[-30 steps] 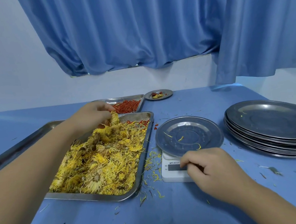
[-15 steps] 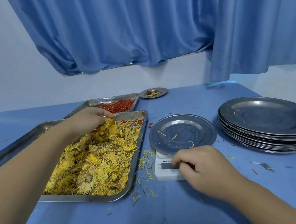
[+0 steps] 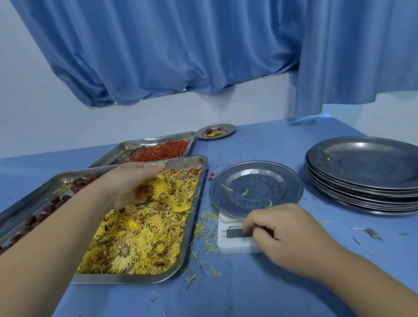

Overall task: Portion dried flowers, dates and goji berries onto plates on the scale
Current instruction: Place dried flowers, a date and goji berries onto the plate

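Note:
A large steel tray point(image 3: 198, 209) holds a heap of yellow dried flowers point(image 3: 144, 235), with dark red dates point(image 3: 47, 213) along its left side. My left hand point(image 3: 131, 184) is over the far end of the heap, its fingers curled round a clump of flowers. Behind it, a second tray holds red goji berries point(image 3: 163, 150). A white scale point(image 3: 232, 242) carries a steel plate point(image 3: 256, 189) with a few loose petals on it. My right hand point(image 3: 288, 236) rests at the scale's front with curled fingers touching the display area; it holds nothing.
A stack of several steel plates point(image 3: 372, 172) stands at the right. A small plate point(image 3: 216, 131) with a mixed portion sits at the back by the wall. Petals and a few berries lie scattered on the blue table point(image 3: 236, 298) around the scale.
My left hand has turned and closed round flowers at the far end of the heap. My right hand has stayed at the scale's front.

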`<state>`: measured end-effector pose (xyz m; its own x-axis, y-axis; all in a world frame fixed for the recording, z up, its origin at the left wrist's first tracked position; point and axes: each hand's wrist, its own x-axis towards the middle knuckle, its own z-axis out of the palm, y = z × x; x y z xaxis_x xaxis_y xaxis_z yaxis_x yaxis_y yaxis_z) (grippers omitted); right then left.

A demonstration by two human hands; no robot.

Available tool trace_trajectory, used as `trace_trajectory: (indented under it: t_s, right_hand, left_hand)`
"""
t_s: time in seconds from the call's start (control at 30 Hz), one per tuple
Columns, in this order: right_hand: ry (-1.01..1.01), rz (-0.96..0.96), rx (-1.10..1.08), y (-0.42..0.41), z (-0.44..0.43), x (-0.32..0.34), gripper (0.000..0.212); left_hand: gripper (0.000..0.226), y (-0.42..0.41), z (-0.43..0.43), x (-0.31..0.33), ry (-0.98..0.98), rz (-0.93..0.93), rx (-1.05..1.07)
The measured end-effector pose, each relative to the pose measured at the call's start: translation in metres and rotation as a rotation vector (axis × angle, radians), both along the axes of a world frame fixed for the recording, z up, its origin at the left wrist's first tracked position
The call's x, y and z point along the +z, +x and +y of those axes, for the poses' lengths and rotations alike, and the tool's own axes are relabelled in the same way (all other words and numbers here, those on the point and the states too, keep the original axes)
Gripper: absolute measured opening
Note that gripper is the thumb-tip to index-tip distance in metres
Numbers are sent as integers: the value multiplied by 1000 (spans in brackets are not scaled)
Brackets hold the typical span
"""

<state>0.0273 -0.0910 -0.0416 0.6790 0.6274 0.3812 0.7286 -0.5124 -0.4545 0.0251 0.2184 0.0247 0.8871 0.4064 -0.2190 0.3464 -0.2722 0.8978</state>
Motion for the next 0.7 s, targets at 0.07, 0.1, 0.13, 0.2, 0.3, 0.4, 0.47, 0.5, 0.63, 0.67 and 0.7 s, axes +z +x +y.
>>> trace_trajectory:
  t_s: [0.07, 0.1, 0.13, 0.2, 0.3, 0.4, 0.47, 0.5, 0.63, 0.67, 0.7]
  right_hand:
    - [2, 2, 1, 0, 0, 0, 27]
    - [2, 1, 1, 0, -1, 0, 27]
    - [1, 1, 1, 0, 0, 0, 27]
    - [1, 1, 4, 0, 0, 0, 28]
    - [11, -3, 5, 0, 0, 0, 28]
    - [17, 0, 8, -1, 0, 0, 27]
    - [17, 6, 10, -1, -1, 0, 28]
    - [17, 8, 11, -1, -1, 0, 29]
    - [14, 9, 9, -1, -2, 3, 23]
    - [20, 9, 1, 0, -4, 3, 22]
    - [26, 7, -7, 1, -5, 4, 22]
  left_hand:
    - [36, -1, 1, -1, 79, -21, -19]
    - [38, -1, 1, 0, 116, -37, -18]
    - [40, -1, 0, 0, 163, -50, -18]
    - [39, -2, -2, 1, 266, -76, -20]
    - [32, -2, -2, 1, 379, -95, -34]
    - [26, -1, -2, 3, 382, -122, -44]
    - [26, -1, -4, 4, 364, -154, -28]
    - [27, -1, -5, 4, 358, -170, -21]
    - [31, 1, -12, 8, 347, -207, -27]
    - [32, 3, -14, 9, 346, -212, -36]
    - [32, 5, -16, 10, 343, -217, -42]
